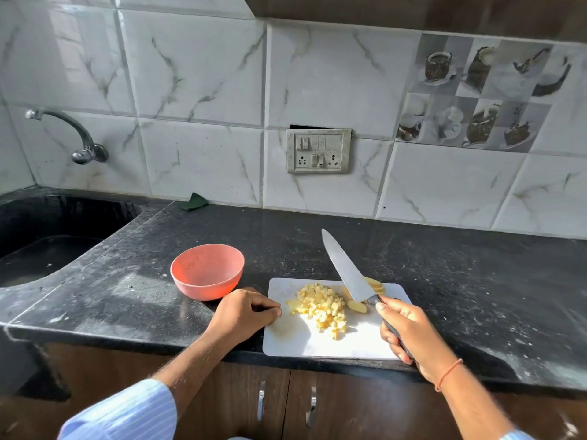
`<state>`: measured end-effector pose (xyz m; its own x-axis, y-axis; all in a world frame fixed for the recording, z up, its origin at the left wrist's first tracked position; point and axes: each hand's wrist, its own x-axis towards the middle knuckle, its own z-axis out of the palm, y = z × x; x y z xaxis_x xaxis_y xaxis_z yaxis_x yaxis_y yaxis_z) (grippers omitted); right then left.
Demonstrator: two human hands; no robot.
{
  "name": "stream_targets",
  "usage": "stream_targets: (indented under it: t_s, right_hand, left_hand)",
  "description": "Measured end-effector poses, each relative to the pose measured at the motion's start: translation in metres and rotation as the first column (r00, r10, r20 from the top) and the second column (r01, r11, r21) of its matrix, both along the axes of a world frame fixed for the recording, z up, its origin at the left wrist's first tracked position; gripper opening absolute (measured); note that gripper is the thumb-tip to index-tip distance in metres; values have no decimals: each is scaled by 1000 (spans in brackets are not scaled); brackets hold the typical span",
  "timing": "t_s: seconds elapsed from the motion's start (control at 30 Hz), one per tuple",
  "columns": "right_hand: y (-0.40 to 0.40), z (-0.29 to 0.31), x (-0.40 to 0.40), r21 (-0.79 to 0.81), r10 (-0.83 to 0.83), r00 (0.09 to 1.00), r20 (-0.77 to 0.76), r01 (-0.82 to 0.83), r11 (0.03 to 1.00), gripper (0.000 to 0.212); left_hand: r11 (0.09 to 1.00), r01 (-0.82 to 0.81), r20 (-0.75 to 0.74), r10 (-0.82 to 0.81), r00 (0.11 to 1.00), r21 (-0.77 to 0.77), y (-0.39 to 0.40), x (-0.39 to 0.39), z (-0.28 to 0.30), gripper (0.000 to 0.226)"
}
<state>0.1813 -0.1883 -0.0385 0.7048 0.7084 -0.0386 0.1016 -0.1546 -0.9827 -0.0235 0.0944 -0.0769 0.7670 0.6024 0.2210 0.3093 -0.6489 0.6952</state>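
White cutting board [305,342] at the countertop's [476,281] front edge, knife [346,268] lifted over diced yellow pieces [320,308].
Your right hand [409,331] grips the knife's dark handle over the board's right edge. The blade slants up and away toward the wall, its heel just above a few uncut slices [374,285] near the board's far right corner. The diced heap lies in the middle of the board. Your left hand [244,309] rests on the countertop against the board's left edge, fingers curled into a fist, holding nothing that shows. An orange bowl [206,271] stands just beyond that hand, near the board's far left corner.
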Motion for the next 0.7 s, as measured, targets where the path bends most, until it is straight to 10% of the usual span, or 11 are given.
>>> stream_targets:
  t_s: [0.7]
  right_hand:
    - [-13, -10, 10, 305, -103, 983, -151, 145, 941, 23]
  left_hand:
    - [871, 250, -326, -111, 939, 422, -76, 128, 63, 40]
